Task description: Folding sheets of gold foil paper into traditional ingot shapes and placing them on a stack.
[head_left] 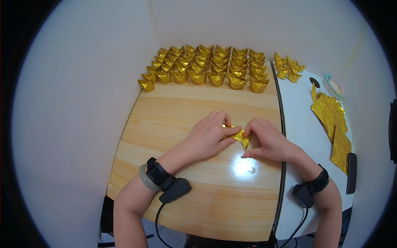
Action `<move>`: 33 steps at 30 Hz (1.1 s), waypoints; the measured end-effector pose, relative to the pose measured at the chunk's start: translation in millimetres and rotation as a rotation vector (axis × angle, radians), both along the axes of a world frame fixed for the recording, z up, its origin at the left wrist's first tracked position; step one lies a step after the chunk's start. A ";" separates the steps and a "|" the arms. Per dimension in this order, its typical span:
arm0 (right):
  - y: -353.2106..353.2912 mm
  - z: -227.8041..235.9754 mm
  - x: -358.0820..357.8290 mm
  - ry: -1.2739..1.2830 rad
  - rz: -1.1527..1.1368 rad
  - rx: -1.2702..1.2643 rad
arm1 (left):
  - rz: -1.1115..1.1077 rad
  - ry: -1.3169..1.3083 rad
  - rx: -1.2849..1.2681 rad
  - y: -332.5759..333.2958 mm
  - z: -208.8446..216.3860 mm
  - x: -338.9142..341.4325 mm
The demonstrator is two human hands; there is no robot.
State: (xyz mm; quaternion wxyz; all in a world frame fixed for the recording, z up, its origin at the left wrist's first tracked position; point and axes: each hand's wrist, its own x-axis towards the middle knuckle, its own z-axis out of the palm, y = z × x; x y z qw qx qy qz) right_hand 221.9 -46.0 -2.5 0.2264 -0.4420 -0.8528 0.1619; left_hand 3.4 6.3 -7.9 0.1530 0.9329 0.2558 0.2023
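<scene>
A small piece of folded gold foil paper (244, 141) lies on the wooden tabletop between my hands, one pointed corner toward me. My left hand (210, 134) is closed on its left side, thumb and forefinger pressing the foil and covering part of it. On the other side, the bent fingers of my right hand (268, 139) hold the right edge of the foil, while the thumb rests lower, near the pointed corner. How the folds run under the fingers is hidden.
Rows of finished gold paper ingots (217, 78) stand along the table's far edge. On the white side table (297, 124) at right are several more folded gold pieces (288, 67), a fanned stack of gold foil sheets (331, 115), a pastel coil (334, 86) and a dark bar (351, 172).
</scene>
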 end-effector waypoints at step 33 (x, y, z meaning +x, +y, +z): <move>-7.0 0.0 -6.9 0.135 -0.220 -0.081 | 0.066 -0.368 -0.371 18.3 -12.1 0.9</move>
